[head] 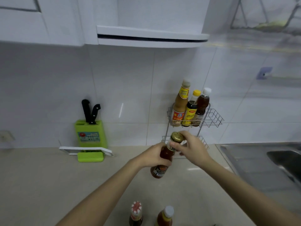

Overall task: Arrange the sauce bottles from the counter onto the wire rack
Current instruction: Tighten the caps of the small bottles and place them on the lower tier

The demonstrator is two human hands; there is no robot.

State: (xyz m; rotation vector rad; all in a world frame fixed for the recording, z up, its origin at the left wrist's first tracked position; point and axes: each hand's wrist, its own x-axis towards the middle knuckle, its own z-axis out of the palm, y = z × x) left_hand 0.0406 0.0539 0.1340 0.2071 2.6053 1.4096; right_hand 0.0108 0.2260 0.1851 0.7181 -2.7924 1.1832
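Note:
A red-brown sauce bottle (pixel 162 160) with a gold cap is held tilted above the counter, just in front of the wire rack's lower shelf. My left hand (pixel 154 154) wraps its body; my right hand (pixel 191 148) pinches its neck under the cap. The two-tier wire rack (pixel 213 118) stands against the tiled wall. Its top shelf holds three bottles: an orange sauce bottle (pixel 180 103), a dark bottle with a yellow cap (pixel 191 108) and a brown bottle with a white cap (pixel 202 105). Two more bottles stand on the counter near me: a red-and-white-capped one (pixel 136 213) and an orange one (pixel 165 216).
A green knife block (pixel 90 134) with two black-handled knives stands at the wall on the left, a white cutting board (pixel 86 150) propped in front of it. A steel sink (pixel 267 162) lies to the right. A range hood (pixel 151 35) hangs overhead.

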